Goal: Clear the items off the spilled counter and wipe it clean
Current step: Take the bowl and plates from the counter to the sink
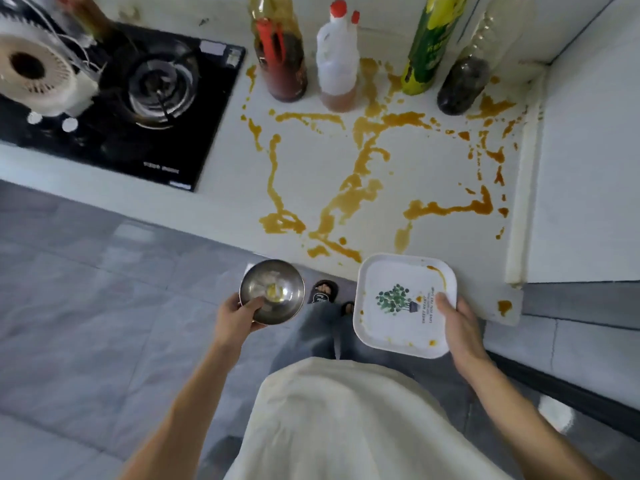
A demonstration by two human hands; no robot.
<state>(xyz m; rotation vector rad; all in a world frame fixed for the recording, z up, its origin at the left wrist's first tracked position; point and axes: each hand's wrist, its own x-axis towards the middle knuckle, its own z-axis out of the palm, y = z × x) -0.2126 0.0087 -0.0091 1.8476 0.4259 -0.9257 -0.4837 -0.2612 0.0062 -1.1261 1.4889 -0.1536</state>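
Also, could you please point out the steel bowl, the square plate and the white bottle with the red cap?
steel bowl [277, 289]: head view, inside bottom.
square plate [394, 306]: head view, printed centre.
white bottle with the red cap [337, 60]: head view, body.

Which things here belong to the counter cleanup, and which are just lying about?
Job: steel bowl in left hand; square plate in right hand; four bottles standing in the orange spill; counter.
Lying about: gas stove, white fan.

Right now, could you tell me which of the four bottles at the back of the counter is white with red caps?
It is the white bottle, second from the left, holding a little reddish liquid. The other three are dark or green.
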